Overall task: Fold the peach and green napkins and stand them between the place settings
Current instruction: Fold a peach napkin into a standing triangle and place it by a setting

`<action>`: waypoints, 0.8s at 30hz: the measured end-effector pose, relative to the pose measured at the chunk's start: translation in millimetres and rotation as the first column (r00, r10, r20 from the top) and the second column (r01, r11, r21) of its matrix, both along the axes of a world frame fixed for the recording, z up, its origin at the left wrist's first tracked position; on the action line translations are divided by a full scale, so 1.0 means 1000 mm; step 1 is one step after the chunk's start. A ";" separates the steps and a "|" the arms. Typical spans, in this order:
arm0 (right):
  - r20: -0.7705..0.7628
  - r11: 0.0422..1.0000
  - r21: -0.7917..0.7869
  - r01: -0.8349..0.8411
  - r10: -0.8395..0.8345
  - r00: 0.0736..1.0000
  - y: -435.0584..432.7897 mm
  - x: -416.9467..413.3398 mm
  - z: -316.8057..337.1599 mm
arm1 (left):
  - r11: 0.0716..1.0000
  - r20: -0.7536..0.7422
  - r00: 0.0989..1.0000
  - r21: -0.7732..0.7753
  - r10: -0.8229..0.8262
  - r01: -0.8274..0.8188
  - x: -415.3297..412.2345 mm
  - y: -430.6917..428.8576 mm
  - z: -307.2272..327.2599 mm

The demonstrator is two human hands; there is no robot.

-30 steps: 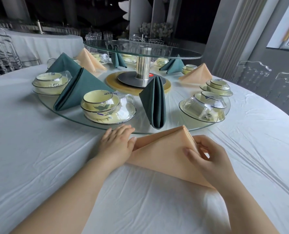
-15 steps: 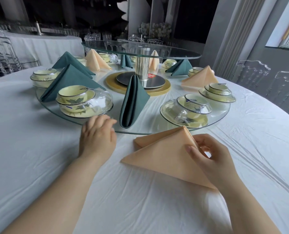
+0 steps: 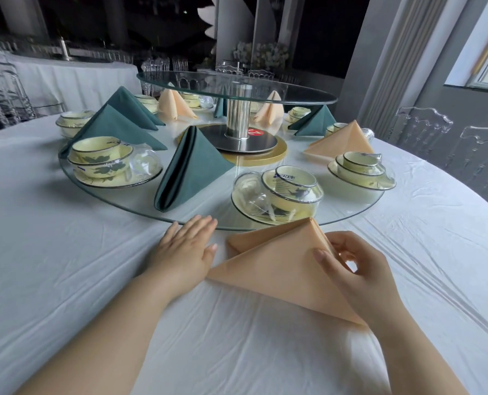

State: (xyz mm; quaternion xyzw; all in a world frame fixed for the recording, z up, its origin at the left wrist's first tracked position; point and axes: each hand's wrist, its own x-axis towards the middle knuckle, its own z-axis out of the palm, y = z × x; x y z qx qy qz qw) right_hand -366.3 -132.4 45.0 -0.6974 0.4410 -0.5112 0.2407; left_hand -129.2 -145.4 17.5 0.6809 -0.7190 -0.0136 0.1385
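Note:
A peach napkin (image 3: 277,269), folded into a triangle, lies on the white tablecloth just in front of the glass turntable (image 3: 117,205). My right hand (image 3: 356,277) pinches its raised peak at the right. Beside the napkin's left corner lies my left hand (image 3: 184,252), flat and holding nothing, its fingertips at the turntable's rim. On the turntable a green napkin (image 3: 186,169) stands between two wrapped yellow place settings, the left setting (image 3: 103,163) and the near setting (image 3: 277,192). More green napkins (image 3: 114,124) and peach napkins (image 3: 342,141) stand further round.
A third place setting (image 3: 362,169) sits at the right of the turntable. A smaller glass tier (image 3: 237,89) rides on a steel post (image 3: 237,115) over the centre. Clear chairs (image 3: 425,129) stand at the right, and another clothed table (image 3: 66,78) at the back left.
The turntable has turned, carrying the near green napkin and settings to the left. My left hand left the peach napkin, slid left along the rim, then came back beside it.

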 end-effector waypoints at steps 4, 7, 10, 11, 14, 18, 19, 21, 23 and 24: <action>-0.013 1.000 0.007 0.001 -0.001 1.000 -0.002 -0.002 -0.002 | 0.994 0.043 0.994 0.051 0.098 -0.100 0.014 0.003 0.005; -0.005 1.000 0.008 -0.006 0.006 1.000 -0.002 -0.002 -0.002 | 0.980 0.042 0.981 0.036 0.192 -0.193 0.021 0.002 0.007; -0.003 1.000 0.008 -0.014 0.014 1.000 -0.002 -0.001 -0.001 | 0.952 -0.031 0.957 -0.096 0.289 -0.290 0.025 0.000 0.007; -0.003 1.000 0.011 -0.017 0.017 1.000 -0.002 -0.001 -0.001 | 0.946 -0.074 0.958 -0.156 0.276 -0.285 0.026 -0.002 0.007; -0.008 1.000 0.019 -0.012 0.013 1.000 -0.002 0.000 -0.002 | 0.930 -0.114 0.993 -0.363 0.024 -0.064 0.014 -0.003 0.005; 0.000 0.999 0.030 -0.019 0.019 1.000 -0.001 0.000 -0.003 | 0.891 0.034 0.979 -0.409 -0.200 0.196 -0.007 -0.001 0.002; 0.002 0.999 0.035 -0.022 0.022 1.000 -0.001 0.000 -0.002 | 0.886 0.047 0.976 -0.411 -0.213 0.213 -0.011 -0.001 0.001; 0.006 0.999 0.049 -0.021 0.020 1.000 0.000 0.001 -0.002 | 0.873 0.078 0.966 -0.415 -0.245 0.255 -0.014 0.000 0.000; 0.008 0.998 0.052 -0.016 0.016 1.000 0.000 0.000 -0.002 | 0.862 0.087 0.954 -0.412 -0.286 0.296 -0.016 -0.001 -0.001; -0.002 0.999 0.047 -0.009 0.009 1.000 0.000 0.000 -0.002 | 0.853 0.084 0.947 -0.415 -0.309 0.315 -0.017 -0.002 -0.002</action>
